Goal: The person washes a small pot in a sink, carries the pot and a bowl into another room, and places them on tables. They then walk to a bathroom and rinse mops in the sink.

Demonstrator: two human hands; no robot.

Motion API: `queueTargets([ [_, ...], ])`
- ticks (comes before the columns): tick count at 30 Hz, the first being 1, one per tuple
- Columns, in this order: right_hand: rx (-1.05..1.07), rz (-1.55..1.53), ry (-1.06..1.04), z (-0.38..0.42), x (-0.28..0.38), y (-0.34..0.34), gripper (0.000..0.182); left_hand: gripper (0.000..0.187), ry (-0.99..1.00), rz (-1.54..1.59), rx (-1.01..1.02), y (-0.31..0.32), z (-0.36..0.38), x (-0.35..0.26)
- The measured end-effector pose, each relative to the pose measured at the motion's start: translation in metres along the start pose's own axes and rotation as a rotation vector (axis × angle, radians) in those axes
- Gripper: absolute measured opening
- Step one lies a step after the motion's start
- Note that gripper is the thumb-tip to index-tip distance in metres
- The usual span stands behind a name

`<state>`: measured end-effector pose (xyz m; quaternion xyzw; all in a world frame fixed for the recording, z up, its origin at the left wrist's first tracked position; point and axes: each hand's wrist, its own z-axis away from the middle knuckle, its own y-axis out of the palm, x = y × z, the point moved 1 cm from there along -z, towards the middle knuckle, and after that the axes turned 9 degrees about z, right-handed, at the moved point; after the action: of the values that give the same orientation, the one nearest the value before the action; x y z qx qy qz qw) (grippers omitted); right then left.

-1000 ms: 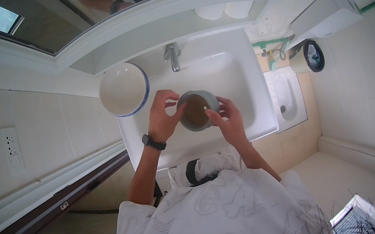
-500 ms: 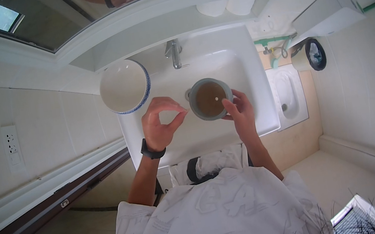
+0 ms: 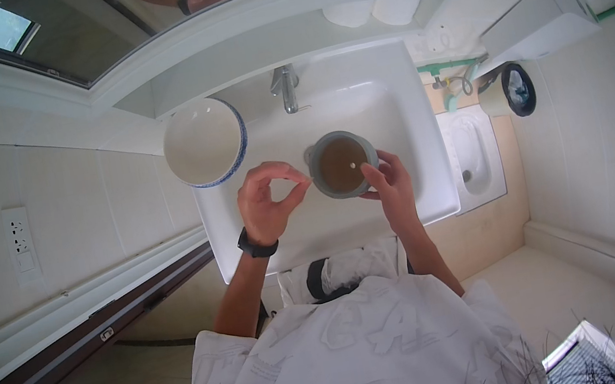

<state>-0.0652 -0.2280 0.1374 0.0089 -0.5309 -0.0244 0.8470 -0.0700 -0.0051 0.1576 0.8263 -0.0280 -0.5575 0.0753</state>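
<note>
My right hand (image 3: 394, 187) holds a grey-green pot (image 3: 326, 193) by its right side, over the white sink (image 3: 383, 110). Brownish liquid (image 3: 339, 162) fills part of the pot, with a small pale spot near its right edge. Just left of the rim is my left hand (image 3: 267, 203), its thumb and forefinger pinched together; whatever lies between the fingertips is too small to name. A black watch (image 3: 257, 243) is on the left wrist. The white bowl (image 3: 202, 142) with a blue patterned rim rests at the sink's back left corner.
A metal faucet (image 3: 287, 89) stands at the back of the sink. Above it run a ledge (image 3: 260, 53) and a mirror (image 3: 228, 10). To the right are a squat toilet (image 3: 472, 156), a lined bin (image 3: 506, 91) and a white box (image 3: 535, 22) on the wall.
My left hand has shifted slightly right, closer to the pot's rim, still pinched. The pot and my right hand have moved a little to the left.
</note>
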Motion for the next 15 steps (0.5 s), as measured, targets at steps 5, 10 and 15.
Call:
queueTargets([
  [5,-0.004,-0.002,0.029,-0.001,-0.001,-0.001,0.071,0.047,-0.069,-0.097,-0.006,-0.006,0.005,0.023],
  [10,-0.02,0.022,0.047,-0.003,-0.004,-0.004,0.072,0.033,-0.239,-0.043,-0.096,-0.007,0.006,0.055],
  [15,-0.025,0.1,0.053,-0.005,-0.005,-0.007,0.062,0.025,-0.428,-0.209,-0.136,-0.012,-0.011,0.09],
])
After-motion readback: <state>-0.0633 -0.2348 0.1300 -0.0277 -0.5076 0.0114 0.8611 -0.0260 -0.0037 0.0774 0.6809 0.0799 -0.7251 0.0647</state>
